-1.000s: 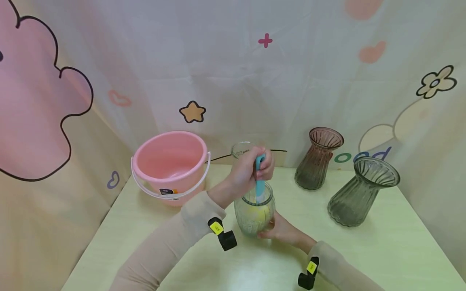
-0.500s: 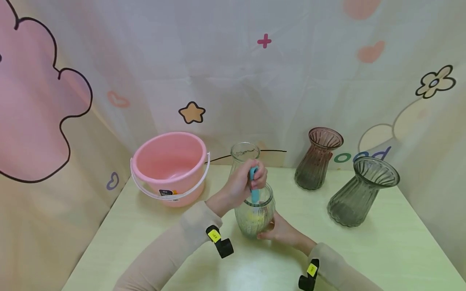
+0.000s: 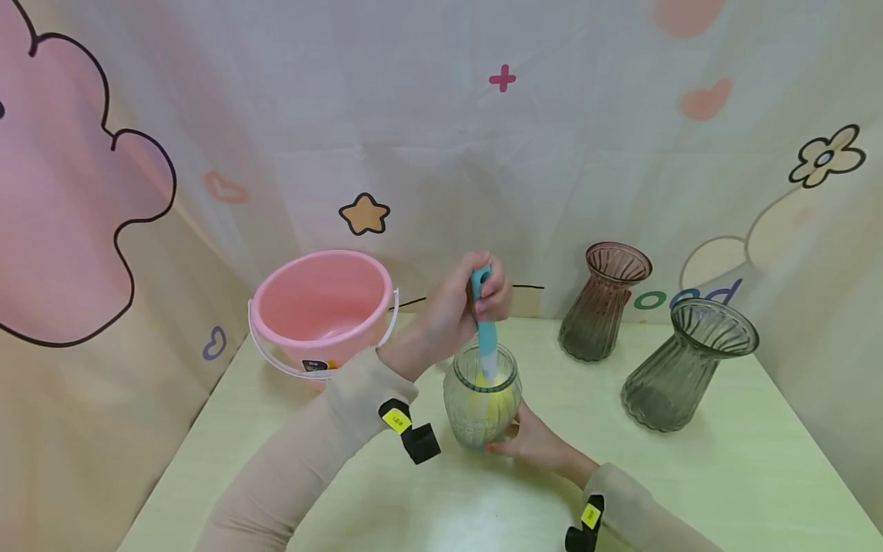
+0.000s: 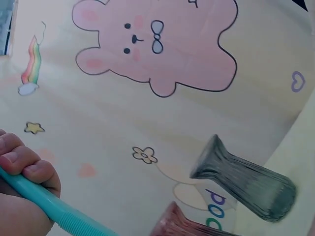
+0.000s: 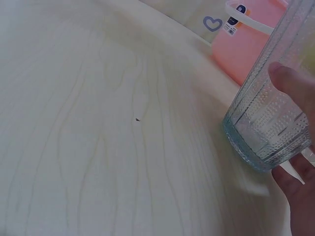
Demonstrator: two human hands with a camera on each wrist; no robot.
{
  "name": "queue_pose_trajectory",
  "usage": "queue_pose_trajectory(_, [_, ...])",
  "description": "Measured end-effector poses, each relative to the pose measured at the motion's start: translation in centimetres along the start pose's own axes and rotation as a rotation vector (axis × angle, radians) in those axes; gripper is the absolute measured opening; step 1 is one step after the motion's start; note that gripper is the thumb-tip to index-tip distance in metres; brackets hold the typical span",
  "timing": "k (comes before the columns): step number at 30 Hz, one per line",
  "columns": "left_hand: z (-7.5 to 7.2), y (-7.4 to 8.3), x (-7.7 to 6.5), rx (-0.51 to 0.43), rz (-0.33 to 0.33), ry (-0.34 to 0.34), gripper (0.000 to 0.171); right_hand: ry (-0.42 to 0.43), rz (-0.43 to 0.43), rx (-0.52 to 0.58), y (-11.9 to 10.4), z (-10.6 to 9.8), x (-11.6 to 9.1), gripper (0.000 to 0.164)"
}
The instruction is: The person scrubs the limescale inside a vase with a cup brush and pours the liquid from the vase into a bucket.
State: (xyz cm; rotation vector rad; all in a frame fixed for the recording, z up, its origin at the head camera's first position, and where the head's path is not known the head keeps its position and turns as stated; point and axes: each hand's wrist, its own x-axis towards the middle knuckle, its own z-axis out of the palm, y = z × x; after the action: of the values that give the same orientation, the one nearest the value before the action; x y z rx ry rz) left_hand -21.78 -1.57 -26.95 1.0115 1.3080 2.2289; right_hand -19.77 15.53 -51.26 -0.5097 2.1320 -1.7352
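A clear ribbed glass jar (image 3: 464,414) stands mid-table in the head view, its round mouth facing up. My left hand (image 3: 448,310) grips the turquoise handle (image 3: 487,334) of a bottle brush above the mouth. Through the glass shows the brush's yellow head (image 3: 494,400), inside the jar. My right hand (image 3: 534,438) holds the jar low on its right side. In the right wrist view, the thumb (image 5: 288,81) presses the jar's wall and other fingers (image 5: 286,182) lie at its base. The left wrist view shows fingers (image 4: 42,172) wrapped round the brush handle (image 4: 74,216).
Left of the jar sits a pink bucket (image 3: 276,330) with a white handle. A brownish-pink glass vase (image 3: 593,314) and a grey-green glass vase (image 3: 665,383) stand to the right on the pale table (image 3: 745,475). A printed curtain (image 3: 441,115) hangs behind.
My left hand has dipped with the brush, then risen higher, showing more of the handle. It now hides the clear glass vase behind. My right hand has stayed on the jar.
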Motion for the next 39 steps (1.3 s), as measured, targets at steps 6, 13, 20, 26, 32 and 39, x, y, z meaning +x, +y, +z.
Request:
queue_pose_trajectory(6, [0.5,1.0,0.7,0.019,0.000,-0.009,0.041,-0.003,-0.002,0.019,-0.2,0.3,-0.2,0.096])
queue_pose_trajectory(13, [0.1,-0.2,0.2,0.000,0.001,0.011,0.040,0.000,-0.018,0.019,-0.1,0.4,-0.2,0.096])
queue_pose_trajectory(20, [-0.6,-1.7,-0.7,-0.028,-0.003,-0.005,0.038,0.033,-0.018,0.000,-0.1,0.5,-0.2,0.098])
queue_pose_trajectory(26, [-1.6,-4.1,-1.5,-0.015,-0.032,0.015,0.036,0.075,0.013,0.003,-0.3,0.7,-0.1,0.102])
queue_pose_trajectory(32, [-2.2,-6.0,-2.1,-0.004,-0.047,0.029,0.036,0.129,0.035,-0.008,-0.3,1.1,0.0,0.103])
queue_pose_trajectory(39, [-2.1,-6.3,-2.1,0.024,-0.038,0.022,0.037,0.114,0.084,-0.087,-0.3,1.3,-0.4,0.104])
